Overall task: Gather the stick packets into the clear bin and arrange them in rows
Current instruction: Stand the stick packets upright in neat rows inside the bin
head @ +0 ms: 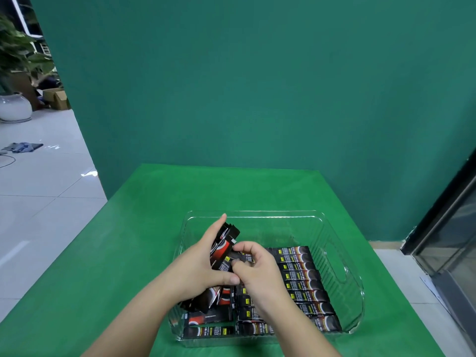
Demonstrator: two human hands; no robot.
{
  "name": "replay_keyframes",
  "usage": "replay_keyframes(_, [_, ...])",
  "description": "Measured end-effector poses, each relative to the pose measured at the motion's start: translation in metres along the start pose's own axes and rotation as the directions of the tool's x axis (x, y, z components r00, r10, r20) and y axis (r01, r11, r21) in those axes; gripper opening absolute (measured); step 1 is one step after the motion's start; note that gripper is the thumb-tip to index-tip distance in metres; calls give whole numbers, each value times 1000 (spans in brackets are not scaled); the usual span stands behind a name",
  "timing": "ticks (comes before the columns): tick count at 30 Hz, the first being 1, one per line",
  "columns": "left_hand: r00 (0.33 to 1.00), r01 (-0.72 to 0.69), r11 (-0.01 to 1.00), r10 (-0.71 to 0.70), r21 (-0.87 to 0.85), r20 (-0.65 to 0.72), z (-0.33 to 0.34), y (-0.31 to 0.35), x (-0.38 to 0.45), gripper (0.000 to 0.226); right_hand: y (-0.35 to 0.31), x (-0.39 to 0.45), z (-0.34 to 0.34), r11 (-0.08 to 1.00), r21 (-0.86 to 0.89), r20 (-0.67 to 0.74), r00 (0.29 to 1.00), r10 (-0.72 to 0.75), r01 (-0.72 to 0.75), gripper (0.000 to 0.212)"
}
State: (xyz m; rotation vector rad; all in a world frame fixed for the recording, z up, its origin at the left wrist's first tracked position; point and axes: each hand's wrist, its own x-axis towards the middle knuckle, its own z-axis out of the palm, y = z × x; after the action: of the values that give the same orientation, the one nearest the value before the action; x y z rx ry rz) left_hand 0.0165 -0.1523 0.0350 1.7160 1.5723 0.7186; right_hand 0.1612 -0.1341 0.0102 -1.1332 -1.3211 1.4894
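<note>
A clear plastic bin stands on the green table. Inside it, black and red stick packets lie side by side in a row along the right half, with a few more flat at the near left. My left hand grips a bundle of packets upright over the bin's left half; their ends stick out above and below my palm. My right hand is beside it, fingers curled, pinching one packet at the bundle's edge.
The bin's far half holds no packets. A green backdrop stands behind the table. Tiled floor, a potted plant and cardboard boxes lie off to the left. A dark glass door frame is at the right.
</note>
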Motion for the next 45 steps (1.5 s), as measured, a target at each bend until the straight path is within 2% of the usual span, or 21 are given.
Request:
replay_keyframes(4, [997,-28,1000,28,-5,-72,5,-3,5,106,-1,0,-5,998,56,-30,1000,-9,11,34])
replay_keyframes(7, [989,-30,999,27,-18,-147,6,-1,6,99,-1,2,-6,998,57,-48,999,-22,24,31])
replay_keyframes(12, [986,-38,999,37,-8,-161,5,0,7,97,4,4,-2,997,81,-118,993,-8,18,23])
replay_keyframes(14, [988,-46,999,49,24,-148,5,0,5,97,5,4,-3,996,83,-90,995,42,-35,28])
replay_keyframes(16, [990,-28,999,34,44,-135,5,1,2,98,7,5,-5,997,6,-43,996,74,-74,30])
replay_keyframes(20, [992,-8,998,16,64,-122,7,3,-3,97,6,5,-13,993,-31,1,994,111,-110,15])
replay_keyframes(28, [987,9,1000,-6,21,-161,6,4,-4,96,-1,0,-17,997,-6,36,996,81,-81,12])
replay_keyframes(34, [971,51,998,-42,32,-236,-12,-2,-12,92,-4,3,-32,997,-22,-93,993,67,-69,13])
replay_keyframes(39, [928,60,998,-61,-15,-367,-40,-16,-16,92,3,11,-43,994,-84,-212,976,54,-73,8])
replay_keyframes(45, [852,155,985,-172,-75,-495,-69,-58,-25,92,18,22,-40,987,-114,-233,969,85,-114,6])
